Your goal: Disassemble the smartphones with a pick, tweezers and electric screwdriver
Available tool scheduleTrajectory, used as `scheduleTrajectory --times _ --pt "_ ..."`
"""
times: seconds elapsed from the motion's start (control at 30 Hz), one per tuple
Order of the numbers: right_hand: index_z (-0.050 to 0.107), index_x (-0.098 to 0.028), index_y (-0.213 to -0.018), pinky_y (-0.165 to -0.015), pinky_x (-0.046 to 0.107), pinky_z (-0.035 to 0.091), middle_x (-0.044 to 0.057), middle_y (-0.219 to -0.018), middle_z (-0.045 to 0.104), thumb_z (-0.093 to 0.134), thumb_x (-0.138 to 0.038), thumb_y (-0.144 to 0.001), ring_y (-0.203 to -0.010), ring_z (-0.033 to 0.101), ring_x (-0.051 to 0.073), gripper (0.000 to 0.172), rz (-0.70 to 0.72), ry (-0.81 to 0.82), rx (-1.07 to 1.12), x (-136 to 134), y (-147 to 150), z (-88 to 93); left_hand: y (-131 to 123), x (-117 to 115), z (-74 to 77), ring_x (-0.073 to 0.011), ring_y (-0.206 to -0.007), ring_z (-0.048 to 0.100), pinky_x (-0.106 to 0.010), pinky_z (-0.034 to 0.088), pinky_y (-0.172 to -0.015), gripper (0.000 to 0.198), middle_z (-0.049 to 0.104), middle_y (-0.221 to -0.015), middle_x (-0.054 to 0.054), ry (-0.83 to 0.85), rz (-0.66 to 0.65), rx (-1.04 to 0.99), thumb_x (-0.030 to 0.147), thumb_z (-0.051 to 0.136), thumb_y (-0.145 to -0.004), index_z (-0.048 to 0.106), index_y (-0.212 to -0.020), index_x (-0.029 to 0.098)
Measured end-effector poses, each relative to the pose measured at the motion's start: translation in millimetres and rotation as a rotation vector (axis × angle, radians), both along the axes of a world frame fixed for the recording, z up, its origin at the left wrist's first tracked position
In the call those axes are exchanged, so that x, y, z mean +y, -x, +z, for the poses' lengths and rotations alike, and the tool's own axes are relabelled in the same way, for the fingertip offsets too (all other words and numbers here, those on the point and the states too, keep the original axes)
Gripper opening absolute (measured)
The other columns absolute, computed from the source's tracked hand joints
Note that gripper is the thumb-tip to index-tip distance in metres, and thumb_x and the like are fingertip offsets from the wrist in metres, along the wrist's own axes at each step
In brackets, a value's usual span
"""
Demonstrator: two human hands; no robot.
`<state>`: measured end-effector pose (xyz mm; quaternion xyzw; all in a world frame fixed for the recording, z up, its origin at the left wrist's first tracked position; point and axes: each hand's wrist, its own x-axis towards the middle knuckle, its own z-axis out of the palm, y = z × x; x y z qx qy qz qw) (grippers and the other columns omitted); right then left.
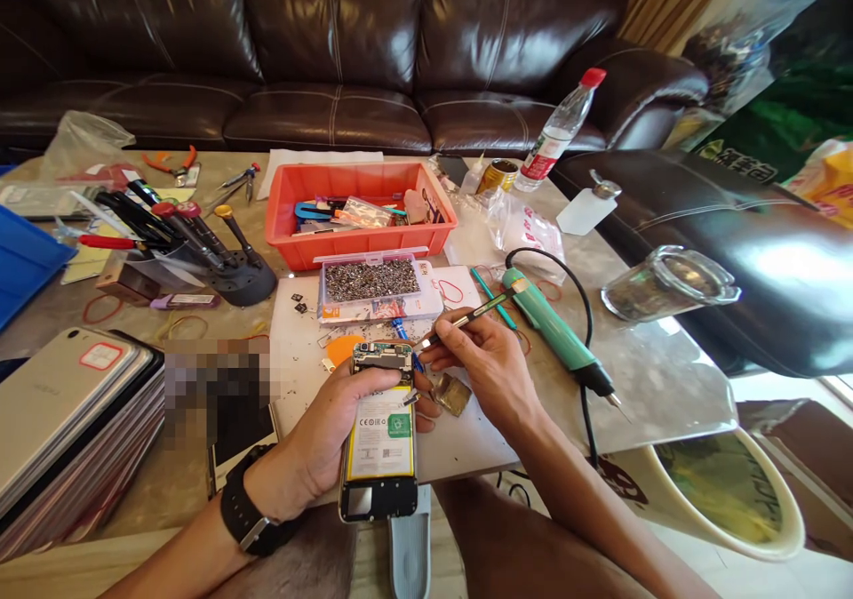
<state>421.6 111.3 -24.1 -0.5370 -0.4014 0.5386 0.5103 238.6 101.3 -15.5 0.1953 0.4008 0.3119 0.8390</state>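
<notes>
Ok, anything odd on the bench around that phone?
Two things. The green soldering iron lies bare on the table with no stand visible, tip toward the edge. Dark specks are also scattered over the white work mat around the opened phone.

On the stone-topped table [657,386]: one orange plastic crate [360,248] of assorted parts, one green soldering iron [546,319], one red-capped water bottle [556,132], one stack of phones [67,421]. Behind it, one dark brown leather sofa [333,39].

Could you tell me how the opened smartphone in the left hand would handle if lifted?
The opened smartphone probably feels stiff and fairly heavy, with its large battery exposed. The bare circuit board looks fragile, and the smooth label may slip.
</notes>
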Motion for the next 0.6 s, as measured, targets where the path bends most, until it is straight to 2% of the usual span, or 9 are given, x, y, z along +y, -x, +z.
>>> scheduleTrajectory --times 0.23,0.43,0.6 --pt "0.070 -0.018 -0.093 -0.066 0.027 0.063 0.006 -0.076 0.080 0.081 -0.056 -0.084 -0.069 0.078 0.019 0.040 0.045 0.005 0.000 -1.0 -0.9 -7.3 2.4 -1.5 -1.6 -0.0244 -0.067 0.077 -0.032 0.062 -0.067 0.025 0.080 -0.081 -0.018 0.034 0.001 -0.015 0.022 0.068 -0.082 0.076 -0.101 0.007" --pt "0.073 -0.020 -0.090 -0.069 0.025 0.064 0.003 -0.078 0.079 0.084 -0.055 -0.081 -0.071 0.077 0.017 0.038 0.076 0.007 0.072 0.5 -0.9 -8.2 3.2 0.0 -1.0 -0.0250 -0.068 0.077 -0.033 0.063 -0.069 0.024 0.080 -0.082 -0.018 0.072 -0.005 -0.015 0.023 0.070 -0.080 0.077 -0.094 0.006" --pt "0.073 -0.020 -0.089 -0.068 0.022 0.063 0.002 -0.079 0.079 0.085 -0.053 -0.081 -0.070 0.076 0.014 0.036 0.102 -0.006 0.121 2.2 -1.6 -9.3 4.2 -0.2 -0.2 -0.0256 -0.072 0.077 -0.034 0.063 -0.071 0.024 0.079 -0.083 -0.016 0.026 -0.025 -0.048 0.023 0.069 -0.080 0.077 -0.095 0.006"
